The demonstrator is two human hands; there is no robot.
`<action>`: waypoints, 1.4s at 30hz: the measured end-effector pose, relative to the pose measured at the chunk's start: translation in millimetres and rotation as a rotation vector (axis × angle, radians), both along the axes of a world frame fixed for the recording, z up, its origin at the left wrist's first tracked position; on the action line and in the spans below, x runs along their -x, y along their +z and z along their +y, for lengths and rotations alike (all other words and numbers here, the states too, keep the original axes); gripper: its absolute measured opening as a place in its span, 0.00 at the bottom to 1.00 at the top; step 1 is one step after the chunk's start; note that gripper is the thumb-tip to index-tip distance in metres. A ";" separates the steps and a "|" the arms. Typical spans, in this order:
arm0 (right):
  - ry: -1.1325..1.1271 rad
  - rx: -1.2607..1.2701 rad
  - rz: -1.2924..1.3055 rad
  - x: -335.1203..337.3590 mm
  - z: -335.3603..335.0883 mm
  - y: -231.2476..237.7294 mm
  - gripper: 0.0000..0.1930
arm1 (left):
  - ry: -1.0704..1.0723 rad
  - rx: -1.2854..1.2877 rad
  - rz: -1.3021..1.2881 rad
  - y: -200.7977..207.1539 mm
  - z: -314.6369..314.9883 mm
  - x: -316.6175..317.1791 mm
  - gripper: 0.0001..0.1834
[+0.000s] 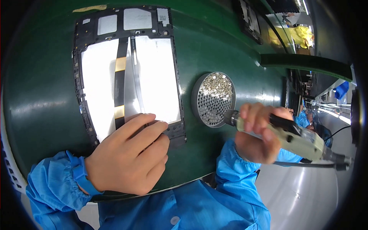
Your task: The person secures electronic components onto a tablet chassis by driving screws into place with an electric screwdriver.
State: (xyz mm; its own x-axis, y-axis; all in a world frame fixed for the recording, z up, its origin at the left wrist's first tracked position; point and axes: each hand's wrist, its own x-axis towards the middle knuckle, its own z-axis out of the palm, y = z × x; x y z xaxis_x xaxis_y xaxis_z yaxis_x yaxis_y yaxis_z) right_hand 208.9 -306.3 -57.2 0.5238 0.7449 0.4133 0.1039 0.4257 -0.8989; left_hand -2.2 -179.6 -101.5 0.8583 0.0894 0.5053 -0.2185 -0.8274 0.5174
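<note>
My left hand [132,155] lies over the lower edge of a tablet's inner assembly [161,76], fingers stretched out and fingertips on it. That assembly has a black frame, silvery-white panels and a dark strip with gold patches [120,82] down the middle. A thin grey ribbon cable [138,76] runs lengthwise to my fingers, which hide its lower end. My right hand [260,128] is wrapped round a pale green electric screwdriver [306,142], which is tilted with its nose at the near right rim of a round dish [195,101]. Small silvery screws [217,85] are heaped at the dish's far side; the bit is hard to make out.
The assembly and dish rest on a green mat [42,88]. A dark green curved bar [306,63] stands at the right. Beyond it are another black-framed part [251,21], a yellow item [301,36] and a person in blue [304,119]. A cord trails from the screwdriver's rear.
</note>
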 end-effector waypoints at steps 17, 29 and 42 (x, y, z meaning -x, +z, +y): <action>0.299 0.072 -0.145 72.6 17.3 13.1 0.15 | -0.069 0.217 -0.009 -6.5 12.2 -0.7 0.06; 0.340 0.130 -0.120 75.0 20.1 13.2 0.14 | -0.069 0.214 -0.036 -6.6 11.3 2.4 0.07; 0.318 0.008 -0.106 75.0 13.1 5.1 0.16 | 0.171 0.027 -0.041 1.5 -20.2 -0.8 0.06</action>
State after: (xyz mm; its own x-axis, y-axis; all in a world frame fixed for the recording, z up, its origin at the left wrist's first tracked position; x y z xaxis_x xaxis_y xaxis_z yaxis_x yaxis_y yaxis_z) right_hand 133.9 -293.2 -52.1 0.2193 0.8673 0.4470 0.0603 0.4452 -0.8934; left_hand -1.5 -199.9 -100.1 0.8079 0.2461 0.5354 -0.0977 -0.8400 0.5337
